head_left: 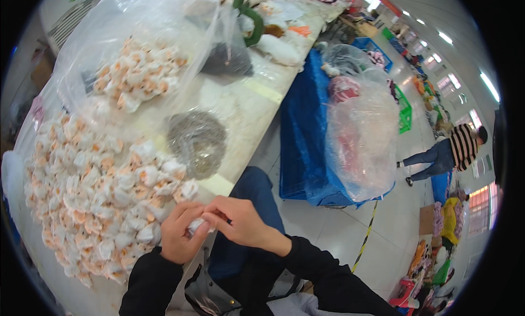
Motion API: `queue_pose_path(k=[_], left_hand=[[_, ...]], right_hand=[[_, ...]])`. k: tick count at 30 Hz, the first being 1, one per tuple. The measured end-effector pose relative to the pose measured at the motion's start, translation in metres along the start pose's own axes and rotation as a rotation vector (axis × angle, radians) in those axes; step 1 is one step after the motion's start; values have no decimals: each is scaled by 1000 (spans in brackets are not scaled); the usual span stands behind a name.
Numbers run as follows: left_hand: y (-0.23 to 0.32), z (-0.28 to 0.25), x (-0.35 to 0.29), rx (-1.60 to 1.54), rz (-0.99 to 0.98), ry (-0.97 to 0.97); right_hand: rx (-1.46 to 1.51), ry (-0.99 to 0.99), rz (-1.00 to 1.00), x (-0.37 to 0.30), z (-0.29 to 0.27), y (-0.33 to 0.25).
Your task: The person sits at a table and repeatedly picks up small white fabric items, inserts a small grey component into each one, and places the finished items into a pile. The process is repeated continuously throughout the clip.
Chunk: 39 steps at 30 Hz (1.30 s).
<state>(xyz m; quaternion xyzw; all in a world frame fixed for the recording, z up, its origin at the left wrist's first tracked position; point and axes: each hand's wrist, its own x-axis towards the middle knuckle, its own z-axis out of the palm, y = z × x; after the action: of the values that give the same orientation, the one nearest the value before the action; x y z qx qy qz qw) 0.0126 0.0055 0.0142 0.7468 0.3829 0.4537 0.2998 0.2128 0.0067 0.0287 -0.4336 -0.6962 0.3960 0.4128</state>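
Observation:
My left hand (181,234) and my right hand (238,220) meet at the table's near edge, fingers pinched together. Between them is a small white fluffy piece (196,224), mostly covered by the fingers. It looks like the pieces in the big pile of small white and peach plush pieces (104,190), left of my hands. Just beyond my hands, a clear plastic bag of thin greyish strands (198,141) lies on the table. Further back, a large clear plastic bag (180,21) holds more white and peach pieces (139,72).
The pale table (249,113) runs away to the upper right. On it are a dark-filled bag (228,59) and a green curved object (253,23). Right of it stands a blue crate (292,163) with wrapped bundles (363,146). A person in a striped top (462,146) stands further right.

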Motion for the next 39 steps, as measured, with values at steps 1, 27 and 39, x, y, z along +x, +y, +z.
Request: queue_pose_path(k=[1,27,39], left_hand=[[8,0,1,-31,-138,-44],[-1,7,-6,13,-120,85],[-5,-3,-13,-7,-119,77]], right_hand=[[-6,5,8,-2,-2,1],[-528,234,-276,12,-5,32],[-535,289,-241,35,-36,34]])
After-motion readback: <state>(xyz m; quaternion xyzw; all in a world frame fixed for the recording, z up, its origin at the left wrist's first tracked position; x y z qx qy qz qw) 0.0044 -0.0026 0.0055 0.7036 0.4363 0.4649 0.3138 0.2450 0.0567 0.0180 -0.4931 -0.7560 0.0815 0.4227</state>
